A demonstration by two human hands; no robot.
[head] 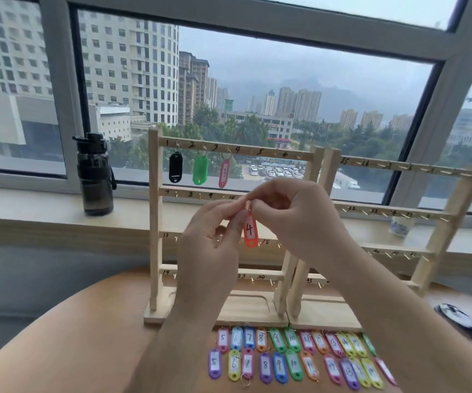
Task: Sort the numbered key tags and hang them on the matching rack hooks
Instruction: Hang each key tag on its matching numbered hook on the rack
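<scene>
An orange-red key tag marked 4 (250, 230) hangs between my hands in front of the left wooden rack (155, 222). My left hand (215, 239) and my right hand (294, 219) both pinch its ring at the top. On the rack's top bar hang a black tag (175, 167), a green tag (200, 169) and a pink tag marked 3 (224, 173). Several numbered coloured tags (294, 355) lie in two rows on the table in front of the rack base.
A second wooden rack (453, 211) with higher numbers stands to the right. A dark water bottle (94, 174) sits on the window sill at the left, a patterned cup (401, 226) on the sill at the right. A dark object (453, 316) lies at the table's right edge.
</scene>
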